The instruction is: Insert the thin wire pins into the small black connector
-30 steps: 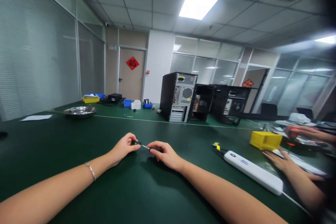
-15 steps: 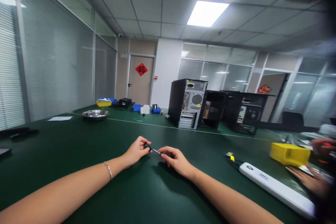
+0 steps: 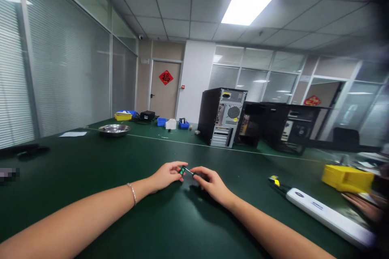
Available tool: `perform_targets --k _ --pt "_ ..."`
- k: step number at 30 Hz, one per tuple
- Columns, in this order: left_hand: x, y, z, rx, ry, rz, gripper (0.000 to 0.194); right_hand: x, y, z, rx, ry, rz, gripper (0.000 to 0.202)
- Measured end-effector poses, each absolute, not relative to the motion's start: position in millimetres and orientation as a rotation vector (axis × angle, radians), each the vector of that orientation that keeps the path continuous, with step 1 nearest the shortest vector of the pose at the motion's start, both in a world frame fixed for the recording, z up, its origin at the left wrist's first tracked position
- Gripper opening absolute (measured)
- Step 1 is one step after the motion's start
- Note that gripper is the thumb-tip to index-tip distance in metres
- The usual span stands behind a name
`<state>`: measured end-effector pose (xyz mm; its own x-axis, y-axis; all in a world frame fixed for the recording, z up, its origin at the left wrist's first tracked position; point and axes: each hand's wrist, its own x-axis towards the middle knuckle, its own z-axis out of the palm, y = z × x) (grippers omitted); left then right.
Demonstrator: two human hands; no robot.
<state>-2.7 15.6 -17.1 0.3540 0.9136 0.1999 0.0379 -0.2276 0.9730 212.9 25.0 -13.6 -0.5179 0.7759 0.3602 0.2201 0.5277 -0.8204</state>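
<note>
Slightly below the centre of the frame, the person's left hand [image 3: 167,177] holds a small green part [image 3: 182,170], which is pinched between the thumb and the fingers at its dark edges. Just to the right of it, the right hand [image 3: 214,186] pinches the dark end of a thin tool [image 3: 189,170] with the thumb and the forefinger; the other fingers are curled behind, and their exact position cannot be told. The metal shaft of this tool points to the upper left and reaches the green part, but the place where they meet is too small to judge whether the tip sits inside. Both hands are above the dark green table [image 3: 152,226], where a soft shadow lies under the right one. A thin bracelet [image 3: 131,193] goes around the left wrist. At the left of the frame, a shiny metal bowl [image 3: 121,133] stands near a white sheet [image 3: 73,134]. Beyond the hands, right of the centre, a computer tower [image 3: 209,117] stands upright with its back panel visible, and darker computer cases [image 3: 276,123] are at its right. In the lower right, a white power strip [image 3: 328,214] lies obliquely, and above it there is a yellow box [image 3: 346,178]. Near this box, at the right edge, the hand of another person [image 3: 363,206] is partly seen and blurred, so the state of its fingers cannot be told.
</note>
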Motion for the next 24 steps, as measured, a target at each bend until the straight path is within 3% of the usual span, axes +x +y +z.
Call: perform_targets --k 11,18,24 --pt "0.0 15.2 -15.2 1.749 0.998 1.033 0.053 214.2 25.0 -13.3 -0.844 -2.077 0.828 0.031" --pt "-0.7 18.7 -20.7 1.852 0.985 1.105 0.024 214.5 23.6 -10.6 -0.851 -2.067 0.844 0.03" --pt "-3.0 14.4 -11.7 1.914 1.094 1.109 0.026 215.1 22.4 -10.5 -0.839 -2.064 0.832 0.031"
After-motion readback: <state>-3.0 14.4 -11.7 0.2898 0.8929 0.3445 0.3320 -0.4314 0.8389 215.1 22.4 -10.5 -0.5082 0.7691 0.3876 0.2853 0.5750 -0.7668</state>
